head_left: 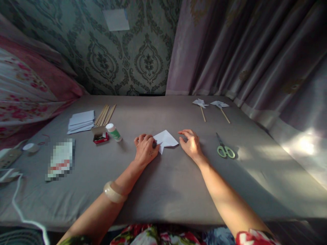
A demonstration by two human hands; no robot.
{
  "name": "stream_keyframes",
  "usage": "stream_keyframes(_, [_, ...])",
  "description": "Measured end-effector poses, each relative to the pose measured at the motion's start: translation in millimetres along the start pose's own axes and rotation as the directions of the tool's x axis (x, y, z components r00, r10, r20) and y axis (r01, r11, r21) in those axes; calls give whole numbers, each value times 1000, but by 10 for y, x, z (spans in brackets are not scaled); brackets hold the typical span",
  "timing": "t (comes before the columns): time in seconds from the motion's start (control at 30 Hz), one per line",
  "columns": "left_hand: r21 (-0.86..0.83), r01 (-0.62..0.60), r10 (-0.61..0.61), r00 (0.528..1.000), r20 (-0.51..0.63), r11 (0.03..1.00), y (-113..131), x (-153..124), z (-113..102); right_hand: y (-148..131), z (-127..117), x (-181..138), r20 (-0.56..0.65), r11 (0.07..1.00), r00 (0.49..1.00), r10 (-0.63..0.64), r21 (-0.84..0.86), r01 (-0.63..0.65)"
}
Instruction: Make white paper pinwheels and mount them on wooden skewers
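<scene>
In the middle of the grey-covered surface lies a white piece of paper (pixel 167 139) with cut, pointed corners. My left hand (pixel 146 148) grips its left side, fingers curled down and the thumb on the paper. A small dark spot shows between that thumb and the fingers; what it is I cannot make out. Just off the paper's right corner is my right hand (pixel 190 143), its thumb and fingers apart with nothing between them. Scissors with green handles (pixel 225 151) lie to the right of this hand. A white and green glue bottle (pixel 114 132) stands left of my left hand.
Wooden sticks (pixel 105 115), stacked white paper (pixel 81 121) and a small open red box (pixel 100 136) sit at the left. Two paper pinwheels on sticks (pixel 200 103) lie at the back right. A blurred packet (pixel 61 158) and a power strip (pixel 10 158) are far left.
</scene>
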State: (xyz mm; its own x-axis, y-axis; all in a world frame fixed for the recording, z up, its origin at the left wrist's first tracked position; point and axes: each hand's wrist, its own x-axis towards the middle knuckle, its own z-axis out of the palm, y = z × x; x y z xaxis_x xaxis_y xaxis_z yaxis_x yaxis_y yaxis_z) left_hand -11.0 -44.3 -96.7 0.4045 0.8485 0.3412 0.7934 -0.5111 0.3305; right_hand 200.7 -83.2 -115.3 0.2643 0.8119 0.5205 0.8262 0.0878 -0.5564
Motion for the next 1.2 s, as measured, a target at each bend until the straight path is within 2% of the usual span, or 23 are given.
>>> stream_keyframes(0.27, [-37,-49,47,997,-56,998,-113,46,50,-74,-69,-33,137,992,984,-111,-46,118])
stream_keyframes(0.43, [-15,-63,63,997,-38,998,-172,77,69,-103,-95,-39,240,965,942,-234,-59,255])
stream_keyframes(0.67, [3,-84,84,996,-29,996,-230,94,63,-132,-104,-56,261,913,882,-392,-11,409])
stream_keyframes(0.93, [13,-74,74,997,-16,997,-236,151,35,-178,-106,-78,307,877,835,-457,0,481])
stream_keyframes(1.2, [37,-108,110,991,-76,994,-251,126,44,-265,-106,-113,371,864,809,-456,-36,503])
